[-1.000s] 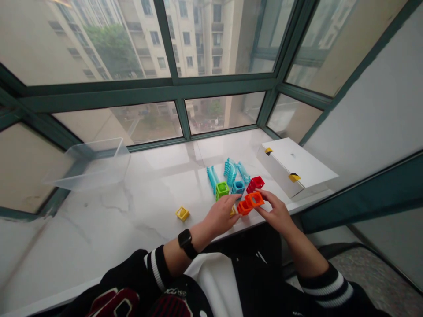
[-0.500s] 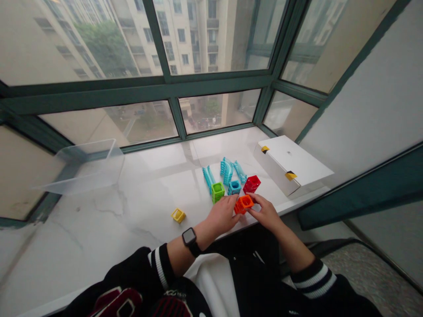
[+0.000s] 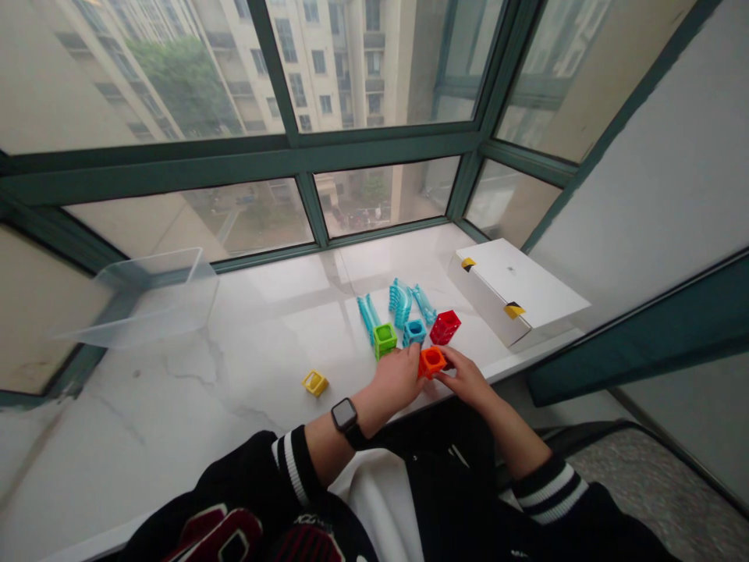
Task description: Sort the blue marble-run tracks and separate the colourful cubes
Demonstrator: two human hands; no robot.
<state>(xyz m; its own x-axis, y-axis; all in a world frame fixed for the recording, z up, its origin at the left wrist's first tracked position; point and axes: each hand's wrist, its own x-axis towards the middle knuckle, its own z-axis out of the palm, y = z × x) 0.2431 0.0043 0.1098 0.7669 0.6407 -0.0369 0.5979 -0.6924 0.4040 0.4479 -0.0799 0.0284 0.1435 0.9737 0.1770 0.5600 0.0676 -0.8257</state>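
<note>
Both of my hands meet on an orange cube block (image 3: 431, 361) at the front edge of the white marble sill (image 3: 246, 359). My left hand (image 3: 395, 379) wraps it from the left, and my right hand (image 3: 464, 378) pinches it from the right. Just behind stand a green cube (image 3: 385, 339), a teal cube (image 3: 414, 332) and a red cube (image 3: 445, 326). Several light-blue ribbed track pieces (image 3: 400, 301) lie beyond them. A yellow cube (image 3: 314, 382) sits alone to the left.
A white cardboard box (image 3: 515, 290) lies at the right end of the sill. A clear plastic bin (image 3: 143, 297) stands at the back left by the window. Green window frames border the sill at the back.
The two orange pieces, held side by side a second ago, now look like one compact block between my hands. Both hands have moved closer together and slightly toward the green cube.
</note>
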